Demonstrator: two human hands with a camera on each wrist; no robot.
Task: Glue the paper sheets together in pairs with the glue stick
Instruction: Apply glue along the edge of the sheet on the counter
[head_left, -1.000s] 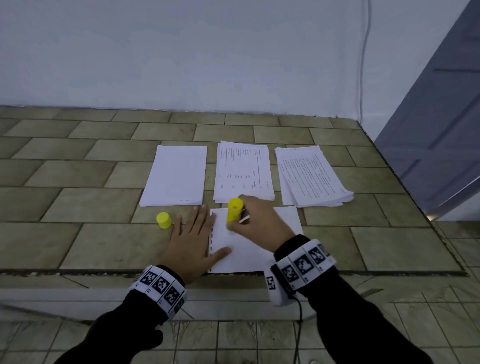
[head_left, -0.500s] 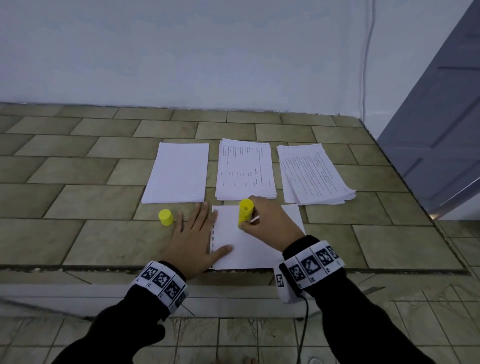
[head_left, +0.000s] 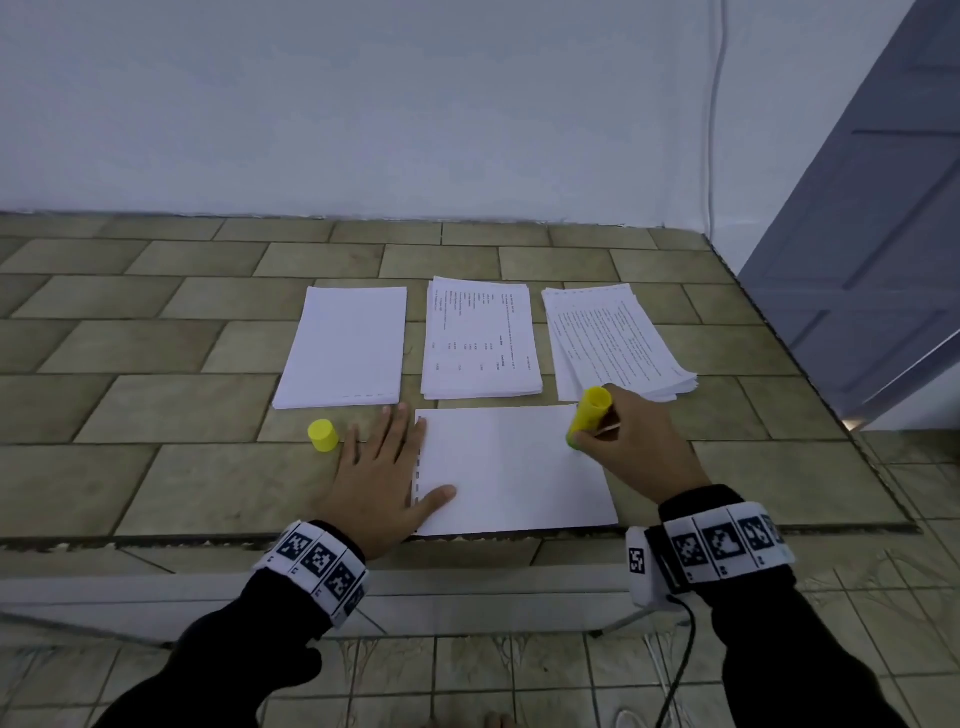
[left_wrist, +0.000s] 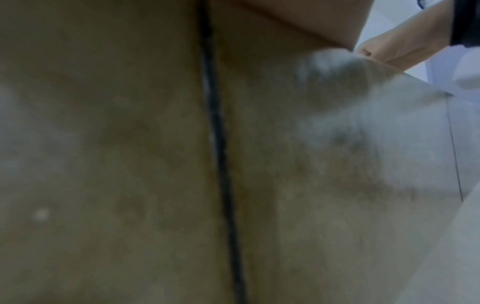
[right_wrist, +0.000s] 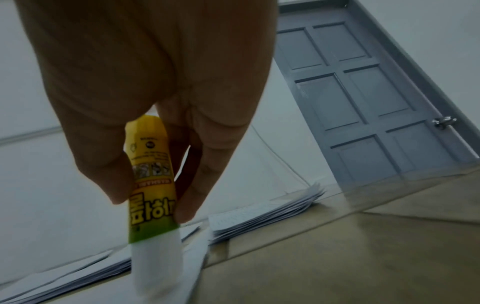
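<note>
While pinching glue stick (head_left: 588, 411) at sheet (head_left: 511, 473) right edge, left fingers (head_left: 387, 436) spread flat: risk of smearing counter (head_left: 156, 415).

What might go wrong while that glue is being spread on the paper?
The glue stick works at the sheet's far right edge, while the left hand only pins the left edge, so the right side may wrinkle or shift. Glue could run off onto the tiled surface. The loose cap could get knocked away.
</note>
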